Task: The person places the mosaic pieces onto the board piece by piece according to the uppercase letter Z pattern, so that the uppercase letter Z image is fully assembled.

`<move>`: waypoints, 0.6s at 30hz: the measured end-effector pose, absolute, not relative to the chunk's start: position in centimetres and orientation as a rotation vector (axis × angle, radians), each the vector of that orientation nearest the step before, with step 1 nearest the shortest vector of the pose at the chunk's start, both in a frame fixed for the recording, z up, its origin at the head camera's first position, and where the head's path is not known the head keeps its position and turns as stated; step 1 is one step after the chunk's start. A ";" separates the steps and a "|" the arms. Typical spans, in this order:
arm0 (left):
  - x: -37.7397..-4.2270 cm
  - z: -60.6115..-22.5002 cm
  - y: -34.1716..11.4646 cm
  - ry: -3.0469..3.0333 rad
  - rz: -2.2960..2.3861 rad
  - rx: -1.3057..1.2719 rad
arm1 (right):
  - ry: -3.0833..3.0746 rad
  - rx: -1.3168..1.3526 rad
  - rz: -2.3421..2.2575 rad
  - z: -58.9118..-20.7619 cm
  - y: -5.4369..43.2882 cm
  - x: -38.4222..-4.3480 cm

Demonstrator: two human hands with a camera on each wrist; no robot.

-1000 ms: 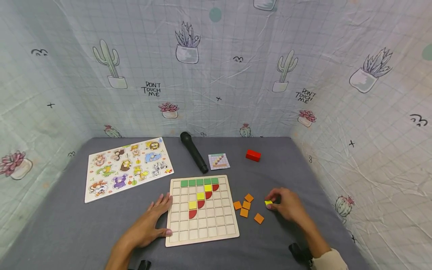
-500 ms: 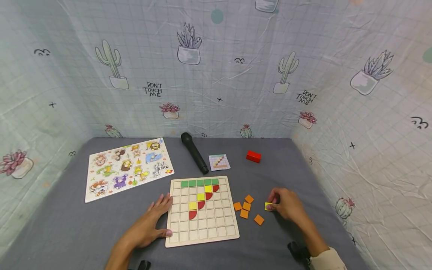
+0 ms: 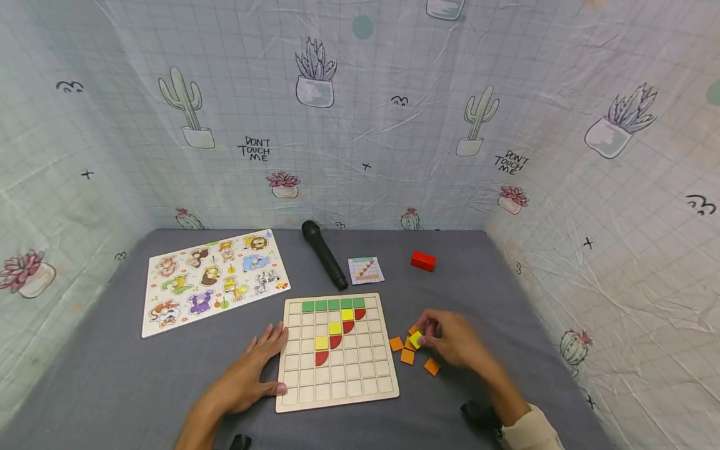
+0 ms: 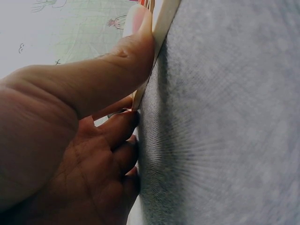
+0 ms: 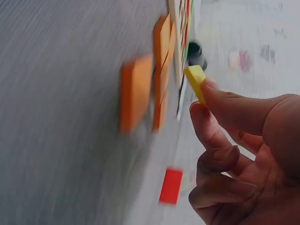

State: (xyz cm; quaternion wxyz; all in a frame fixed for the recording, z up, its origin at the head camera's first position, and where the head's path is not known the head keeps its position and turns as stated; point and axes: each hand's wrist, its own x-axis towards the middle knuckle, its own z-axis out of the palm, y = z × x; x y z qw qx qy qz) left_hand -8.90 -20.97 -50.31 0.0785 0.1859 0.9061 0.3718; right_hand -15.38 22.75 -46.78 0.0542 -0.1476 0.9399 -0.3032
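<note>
A wooden grid board (image 3: 360, 394) lies on the grey cloth, with a row of green squares (image 3: 333, 305), several red quarter-round pieces (image 3: 322, 358) and yellow squares (image 3: 321, 343) in its cells. My left hand (image 3: 247, 372) rests at the board's left side, fingers extended along it and thumb touching its edge (image 4: 164, 23). Between thumb and index finger, my right hand (image 3: 454, 337) pinches a yellow square tile (image 5: 196, 77). That tile is held up over several loose orange squares (image 3: 407, 356), right of the board, and partly covers some of them.
Behind the board lie a black microphone (image 3: 325, 255), a small pattern card (image 3: 365, 270) and a red block (image 3: 423, 260). An animal puzzle board (image 3: 214, 287) is at the left. A patterned cloth backdrop (image 3: 365, 125) surrounds the table.
My right hand has lifted the yellow tile and carried it left, from the cloth beside the orange squares to above them. The left hand and the board keep their places.
</note>
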 end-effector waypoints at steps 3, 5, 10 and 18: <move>-8.9 -50.3 -21.0 2.700 1.134 0.548 | 2.806 -0.493 -0.969 -46.6 20.8 -15.3; -8.9 -50.2 -20.9 2.695 1.144 0.549 | 2.779 -0.512 -0.993 -46.5 19.4 -15.1; -8.9 -50.1 -20.9 2.700 1.143 0.554 | 2.737 -0.581 -1.017 -46.3 16.0 -14.9; -8.7 -50.2 -21.0 2.702 1.170 0.579 | 2.689 -0.718 -0.986 -46.7 10.8 -14.9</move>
